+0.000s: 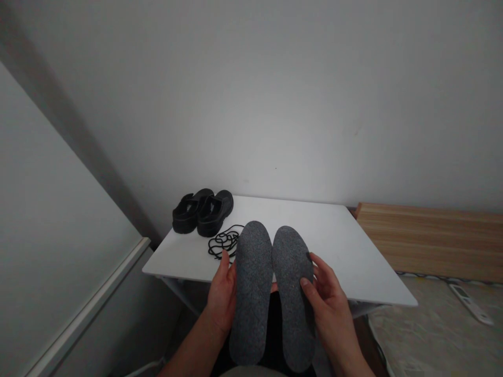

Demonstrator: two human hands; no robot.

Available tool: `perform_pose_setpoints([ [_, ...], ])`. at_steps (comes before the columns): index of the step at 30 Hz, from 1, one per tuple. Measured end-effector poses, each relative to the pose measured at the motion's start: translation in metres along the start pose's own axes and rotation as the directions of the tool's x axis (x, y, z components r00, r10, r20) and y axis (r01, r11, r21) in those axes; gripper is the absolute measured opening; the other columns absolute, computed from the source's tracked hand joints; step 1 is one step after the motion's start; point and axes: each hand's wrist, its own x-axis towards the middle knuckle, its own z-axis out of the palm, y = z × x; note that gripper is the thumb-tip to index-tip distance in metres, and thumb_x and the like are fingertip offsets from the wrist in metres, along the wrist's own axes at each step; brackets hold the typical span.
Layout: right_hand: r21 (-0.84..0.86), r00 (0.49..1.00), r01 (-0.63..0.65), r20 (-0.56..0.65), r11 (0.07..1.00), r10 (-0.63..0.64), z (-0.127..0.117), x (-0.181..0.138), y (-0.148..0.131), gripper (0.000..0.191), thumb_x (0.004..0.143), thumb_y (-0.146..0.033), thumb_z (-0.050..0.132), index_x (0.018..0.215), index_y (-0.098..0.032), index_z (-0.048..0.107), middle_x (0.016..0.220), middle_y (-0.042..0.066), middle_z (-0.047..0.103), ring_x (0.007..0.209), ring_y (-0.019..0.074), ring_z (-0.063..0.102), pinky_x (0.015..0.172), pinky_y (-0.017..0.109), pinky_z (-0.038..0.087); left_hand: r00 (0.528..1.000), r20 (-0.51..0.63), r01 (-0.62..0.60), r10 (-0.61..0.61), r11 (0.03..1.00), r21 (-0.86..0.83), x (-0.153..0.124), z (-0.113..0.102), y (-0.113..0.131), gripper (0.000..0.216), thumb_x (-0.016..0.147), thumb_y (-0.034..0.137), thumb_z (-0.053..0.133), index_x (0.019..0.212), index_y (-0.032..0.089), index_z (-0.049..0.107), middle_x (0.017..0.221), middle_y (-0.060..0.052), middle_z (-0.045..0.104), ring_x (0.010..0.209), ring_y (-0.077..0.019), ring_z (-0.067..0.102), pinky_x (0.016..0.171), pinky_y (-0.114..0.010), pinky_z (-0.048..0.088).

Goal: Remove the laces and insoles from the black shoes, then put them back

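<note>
Two grey felt insoles stand side by side in front of me, held up at the table's near edge. My left hand (223, 296) grips the left insole (253, 288) from its outer side, with most of the fingers hidden behind it. My right hand (328, 298) pinches the right insole (293, 293), thumb on its front face and fingers behind. The upper parts of the insoles almost touch. Just beyond my left hand, a tangle of black shoelaces (223, 243) lies on the white table (314, 230). A pair of black shoes (212, 213) sits at the table's far left corner.
A plain wall (275, 104) rises behind the table. To the right are a wooden board (424, 235) and a bed-like patterned surface (424, 324) with a white remote control (470, 305) on it. A white ledge (86, 309) runs along the left.
</note>
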Motion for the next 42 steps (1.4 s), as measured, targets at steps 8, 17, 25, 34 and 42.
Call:
perform_pose_setpoints([
  [8,0.145,0.998,-0.064,0.037,0.987,0.060,-0.001,-0.001,0.000,0.062,0.074,-0.031,0.067,0.129,-0.034,0.038,0.114,0.002,0.062,0.097,0.0170,0.061,0.082,0.031,0.049,0.993,-0.106,-0.025,0.045,0.982,0.188,-0.004,0.001,-0.007,0.055,0.077,0.012,0.054,0.130,0.020,0.041,0.097,-0.010,0.069,0.085,-0.0267,0.067,0.087,-0.049,0.047],
  [17,0.215,0.995,-0.095,0.017,0.972,0.094,0.001,0.000,-0.001,0.061,0.074,-0.030,0.068,0.128,-0.034,0.040,0.111,0.002,0.063,0.093,0.0187,0.062,0.077,0.032,0.051,0.990,-0.119,-0.046,0.078,0.967,0.250,-0.007,0.008,-0.004,0.056,0.081,0.020,0.054,0.133,0.018,0.034,0.110,-0.017,0.064,0.093,-0.0309,0.065,0.086,-0.050,0.048],
  [25,0.072,0.999,-0.039,-0.010,0.997,0.040,0.004,-0.003,-0.003,0.053,0.075,-0.035,0.065,0.124,-0.029,0.046,0.121,0.006,0.060,0.107,0.0213,0.058,0.089,0.035,0.048,0.991,-0.104,-0.060,0.088,0.967,0.248,-0.006,0.005,-0.010,0.058,0.081,0.021,0.056,0.134,0.021,0.032,0.100,-0.012,0.068,0.089,-0.0286,0.066,0.086,-0.050,0.047],
  [34,-0.352,0.972,0.208,0.177,0.913,-0.153,0.007,-0.021,0.000,0.050,0.085,-0.032,0.052,0.133,-0.031,0.040,0.133,0.006,0.051,0.110,0.0222,0.056,0.090,0.038,0.048,0.986,-0.116,-0.077,0.116,0.951,0.300,-0.005,0.007,-0.018,0.049,0.080,0.023,0.059,0.127,0.019,0.045,0.092,-0.010,0.070,0.080,-0.0256,0.067,0.075,-0.041,0.051],
  [42,-0.617,0.743,0.658,0.626,0.433,-0.236,0.007,-0.022,-0.002,0.037,0.084,-0.028,0.054,0.121,-0.034,0.056,0.134,0.002,0.051,0.115,0.0267,0.046,0.095,0.050,0.041,0.994,-0.041,0.107,-0.104,0.990,0.091,0.005,0.004,-0.030,0.051,0.086,0.048,0.043,0.107,0.006,0.062,0.101,-0.016,0.068,0.096,-0.0251,0.062,0.088,-0.036,0.046],
])
